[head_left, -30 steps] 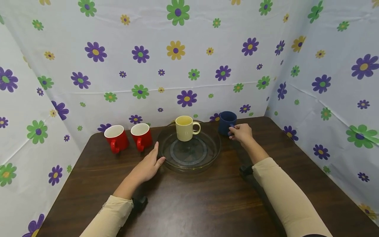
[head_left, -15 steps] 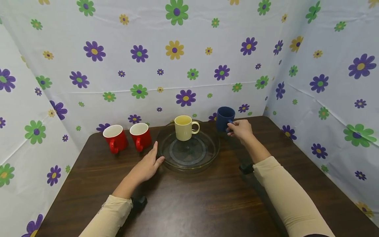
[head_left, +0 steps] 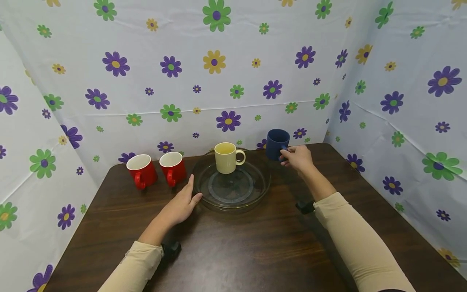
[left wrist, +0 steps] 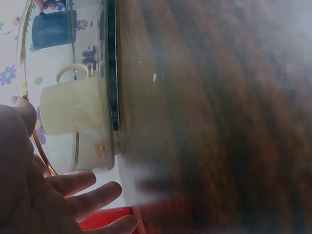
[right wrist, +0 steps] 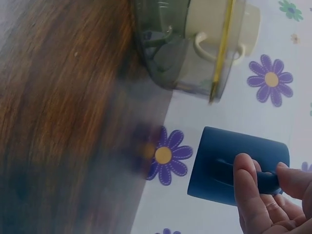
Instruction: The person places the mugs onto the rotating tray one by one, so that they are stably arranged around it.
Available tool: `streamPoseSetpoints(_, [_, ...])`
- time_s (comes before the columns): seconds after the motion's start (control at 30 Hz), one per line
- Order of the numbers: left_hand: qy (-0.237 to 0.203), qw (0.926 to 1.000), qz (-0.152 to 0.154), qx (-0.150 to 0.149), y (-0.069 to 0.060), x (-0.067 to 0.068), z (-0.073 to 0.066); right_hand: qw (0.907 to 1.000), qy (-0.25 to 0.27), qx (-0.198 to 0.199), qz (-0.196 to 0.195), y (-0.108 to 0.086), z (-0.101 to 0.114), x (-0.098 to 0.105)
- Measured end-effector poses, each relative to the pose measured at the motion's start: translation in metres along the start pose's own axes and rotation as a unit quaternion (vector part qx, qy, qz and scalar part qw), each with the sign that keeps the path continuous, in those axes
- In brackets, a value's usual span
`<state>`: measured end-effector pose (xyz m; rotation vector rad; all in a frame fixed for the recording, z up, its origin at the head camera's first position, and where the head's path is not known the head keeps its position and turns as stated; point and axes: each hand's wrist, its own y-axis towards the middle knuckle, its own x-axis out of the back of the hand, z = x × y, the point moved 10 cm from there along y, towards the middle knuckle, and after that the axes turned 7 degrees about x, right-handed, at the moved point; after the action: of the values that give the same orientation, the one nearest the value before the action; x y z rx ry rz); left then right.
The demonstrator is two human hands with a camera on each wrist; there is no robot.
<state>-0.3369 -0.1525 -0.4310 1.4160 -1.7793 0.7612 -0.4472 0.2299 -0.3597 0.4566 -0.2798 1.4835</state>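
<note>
By its handle, my right hand (head_left: 298, 157) grips a blue mug (head_left: 276, 145) and holds it upright to the right of a round clear glass dish (head_left: 233, 205). In the right wrist view the thumb and fingers pinch the handle of the blue mug (right wrist: 234, 163), which hangs off the table. My left hand (head_left: 181, 205) lies with fingers extended against the dish's left side. A yellow mug (head_left: 226, 159) stands in the dish, its handle to the right. The left wrist view shows the yellow mug (left wrist: 73, 108) through the glass wall.
Two red mugs with white insides, the left one (head_left: 142, 172) and the right one (head_left: 174, 168), stand left of the dish, handles toward me. The dark wooden table (head_left: 233, 251) ends at the flowered cloth (head_left: 146, 44) hanging behind and at the sides.
My right hand has lifted the blue mug off the table and shifted it up and slightly left. The left hand and the dish have stayed in place.
</note>
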Motion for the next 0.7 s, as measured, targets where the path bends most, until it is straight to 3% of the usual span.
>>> streamPoseSetpoints(0.43, [0.002,1.0000,0.007,0.005,0.001,-0.002,0.001,0.9994,-0.014,0.031,0.005,-0.009,0.025,-0.005])
streamPoseSetpoints(0.7, [0.001,1.0000,0.007,0.000,0.001,-0.002,0.001,0.9996,-0.004,0.026,0.014,-0.011,0.031,-0.010])
